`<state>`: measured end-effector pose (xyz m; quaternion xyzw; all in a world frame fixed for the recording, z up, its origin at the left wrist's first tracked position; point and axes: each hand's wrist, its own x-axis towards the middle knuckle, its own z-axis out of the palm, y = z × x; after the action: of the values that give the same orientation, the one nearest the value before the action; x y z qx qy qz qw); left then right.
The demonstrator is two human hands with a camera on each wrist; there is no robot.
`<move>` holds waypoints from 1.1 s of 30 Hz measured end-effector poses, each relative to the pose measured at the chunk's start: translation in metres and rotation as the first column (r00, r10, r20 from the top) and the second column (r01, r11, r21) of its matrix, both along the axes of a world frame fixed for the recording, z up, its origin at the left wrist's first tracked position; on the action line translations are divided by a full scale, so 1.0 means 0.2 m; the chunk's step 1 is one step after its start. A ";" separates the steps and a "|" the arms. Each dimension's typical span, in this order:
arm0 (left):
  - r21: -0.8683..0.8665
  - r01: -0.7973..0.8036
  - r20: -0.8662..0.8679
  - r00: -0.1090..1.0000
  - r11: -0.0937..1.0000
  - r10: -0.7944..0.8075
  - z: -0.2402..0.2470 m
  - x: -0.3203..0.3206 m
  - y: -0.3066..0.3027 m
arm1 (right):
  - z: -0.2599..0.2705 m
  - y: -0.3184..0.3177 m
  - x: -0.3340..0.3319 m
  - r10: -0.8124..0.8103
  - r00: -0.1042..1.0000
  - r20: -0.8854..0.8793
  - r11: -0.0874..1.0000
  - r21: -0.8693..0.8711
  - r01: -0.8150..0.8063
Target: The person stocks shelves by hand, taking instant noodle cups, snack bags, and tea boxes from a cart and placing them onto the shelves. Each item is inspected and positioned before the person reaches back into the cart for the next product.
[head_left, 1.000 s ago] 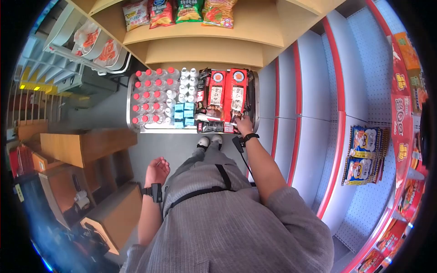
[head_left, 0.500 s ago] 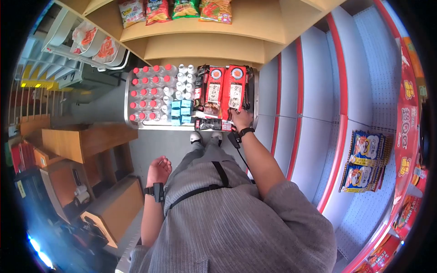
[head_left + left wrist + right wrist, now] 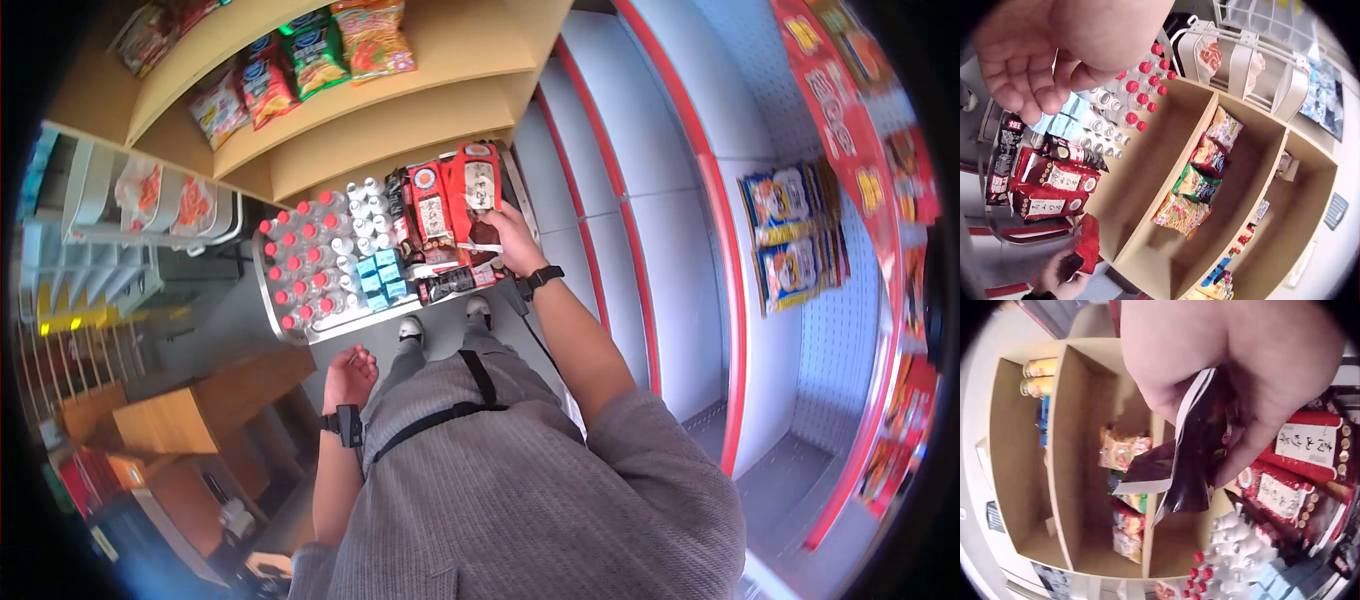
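Note:
My right hand [image 3: 517,243] grips the lower end of a red bag [image 3: 477,190] with a white label, raised at the right side of a metal-rimmed cart [image 3: 268,305]. In the right wrist view the fingers and thumb pinch the dark, pale-edged end of this bag [image 3: 1194,462]. A second red bag [image 3: 432,215] lies beside it on the cart, with a black packet [image 3: 445,286] along the front edge. My left hand [image 3: 350,378] hangs before the body, fingers loosely curled, holding nothing; it looms large in the left wrist view.
Red-capped bottles [image 3: 297,262], white-capped bottles [image 3: 366,226] and light blue packs [image 3: 380,275] fill the cart's left and middle. Behind stands a wooden shelf [image 3: 470,60] with several snack bags [image 3: 315,55]. White shelves with red edging [image 3: 712,190] line the right, holding blue packets [image 3: 785,235].
My right hand has lifted the red bag up from the cart. The head view has turned, so the cart now appears tilted and further left. The left hand stays about where it was.

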<state>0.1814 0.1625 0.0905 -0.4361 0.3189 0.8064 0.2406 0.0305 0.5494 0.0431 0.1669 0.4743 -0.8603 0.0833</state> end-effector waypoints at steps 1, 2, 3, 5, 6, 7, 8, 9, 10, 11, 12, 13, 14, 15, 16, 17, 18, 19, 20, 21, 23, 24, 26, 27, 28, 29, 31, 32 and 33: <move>0.022 0.048 -0.022 0.999 0.999 -0.048 -0.01 -0.04 -0.03 | 0.05 -0.02 0.05 0.015 1.000 -0.027 1.000 0.000 -0.015; 0.044 0.097 -0.046 0.994 0.994 -0.095 -0.02 -0.07 -0.05 | 0.11 -0.05 0.12 0.031 0.998 -0.054 1.000 0.001 -0.031; 0.050 0.131 -0.050 0.990 0.990 -0.128 0.00 -0.12 -0.06 | 0.20 -0.10 0.21 0.020 0.997 -0.070 1.000 0.010 -0.019; -0.003 0.296 -0.137 0.946 0.955 -0.293 0.09 -0.19 -0.07 | 0.47 -0.21 0.39 0.035 0.998 -0.050 0.997 0.077 -0.031; 0.067 0.367 -0.243 0.908 0.928 -0.341 0.07 -0.23 -0.11 | 0.52 -0.26 0.48 0.056 0.996 -0.066 0.990 0.135 -0.047; 0.078 0.387 -0.252 0.900 0.919 -0.357 0.05 -0.25 -0.13 | 0.55 -0.31 0.56 0.095 0.992 -0.077 0.987 0.140 -0.084; 0.085 0.440 -0.326 0.860 0.894 -0.392 0.13 -0.30 -0.09 | 0.58 -0.35 0.64 0.138 0.985 -0.105 0.975 0.191 -0.116; 0.086 0.494 -0.396 0.814 0.865 -0.425 0.21 -0.33 -0.05 | 0.60 -0.40 0.71 0.178 0.976 -0.129 0.960 0.239 -0.144; 0.088 0.513 -0.395 0.805 0.854 -0.443 0.28 -0.36 -0.02 | 0.63 -0.47 0.78 0.176 0.977 -0.118 0.957 0.253 -0.142; 0.139 0.544 -0.506 0.758 0.828 -0.413 0.34 -0.37 0.02 | 0.62 -0.51 0.84 0.266 0.958 -0.109 0.939 0.252 -0.232; 0.188 0.579 -0.607 0.703 0.793 -0.370 0.36 -0.38 0.04 | 0.62 -0.57 0.90 0.301 0.946 -0.121 0.912 0.325 -0.249; 0.189 0.600 -0.609 0.693 0.777 -0.386 0.35 -0.40 0.04 | 0.62 -0.63 0.95 0.336 0.933 -0.129 0.879 0.399 -0.262; 0.157 0.649 -0.600 0.662 0.745 -0.450 0.31 -0.41 0.04 | 0.63 -0.68 0.98 0.383 0.881 -0.278 0.829 0.524 -0.195; 0.129 0.694 -0.592 0.627 0.709 -0.506 0.26 -0.42 0.07 | 0.66 -0.71 1.02 0.365 0.889 -0.276 0.827 0.534 -0.174; 0.082 0.688 -0.535 0.641 0.721 -0.550 0.17 -0.40 0.09 | 0.69 -0.74 1.06 0.352 0.901 -0.254 0.823 0.542 -0.169; 0.085 0.699 -0.536 0.632 0.710 -0.559 0.19 -0.38 0.11 | 0.71 -0.78 1.10 0.341 0.911 -0.233 0.823 0.543 -0.169; 0.154 0.722 -0.532 0.636 0.675 -0.559 0.20 -0.36 0.14 | 0.72 -0.80 1.14 0.323 0.904 -0.282 0.818 0.564 -0.116; 0.220 0.741 -0.532 0.637 0.635 -0.558 0.22 -0.36 0.17 | 0.75 -0.84 1.17 0.307 0.908 -0.286 0.820 0.563 -0.099; 0.215 0.749 -0.537 0.627 0.627 -0.564 0.24 -0.36 0.21 | 0.80 -0.87 1.19 0.306 0.905 -0.294 0.788 0.612 -0.068; 0.249 0.746 -0.547 0.635 0.618 -0.546 0.24 -0.36 0.22 | 0.83 -0.90 1.22 0.311 0.903 -0.298 0.754 0.655 -0.043; 0.307 0.727 -0.557 0.660 0.614 -0.504 0.24 -0.36 0.21 | 0.79 -0.95 1.30 0.324 0.896 -0.303 0.655 0.755 0.018; 0.309 0.684 -0.549 0.696 0.661 -0.463 0.26 -0.37 0.23 | 0.76 -0.97 1.34 0.147 0.977 -0.156 0.854 0.518 -0.046; 0.242 0.677 -0.615 0.661 0.695 -0.430 0.33 -0.35 0.22 | 0.71 -1.00 1.33 -0.001 0.994 -0.111 0.836 0.545 0.062; 0.256 0.675 -0.610 0.668 0.692 -0.426 0.36 -0.35 0.22 | 0.71 -1.01 1.33 0.000 0.994 -0.113 0.836 0.546 0.062; 0.257 0.676 -0.609 0.668 0.691 -0.427 0.36 -0.34 0.22 | 0.72 -1.02 1.33 -0.055 0.990 -0.130 0.834 0.539 0.117; 0.284 0.682 -0.608 0.672 0.674 -0.423 0.37 -0.33 0.21 | 0.76 -1.03 1.33 -0.112 0.983 -0.147 0.829 0.532 0.174; 0.308 0.694 -0.612 0.668 0.650 -0.424 0.39 -0.30 0.21 | 0.81 -1.02 1.32 -0.093 0.994 -0.049 0.875 0.473 0.105; 0.273 0.688 -0.648 0.648 0.673 -0.400 0.41 -0.27 0.21 | 0.79 -1.01 1.29 -0.053 0.994 -0.092 0.817 0.569 0.096; 0.239 0.678 -0.684 0.626 0.696 -0.375 0.42 -0.25 0.21 | 0.79 -1.00 1.26 -0.009 0.992 -0.129 0.747 0.658 0.092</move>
<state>0.1309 0.2043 0.1754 0.0262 0.2852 0.8394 0.4620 0.2825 0.3494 0.2013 0.1473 0.7478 -0.6465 -0.0328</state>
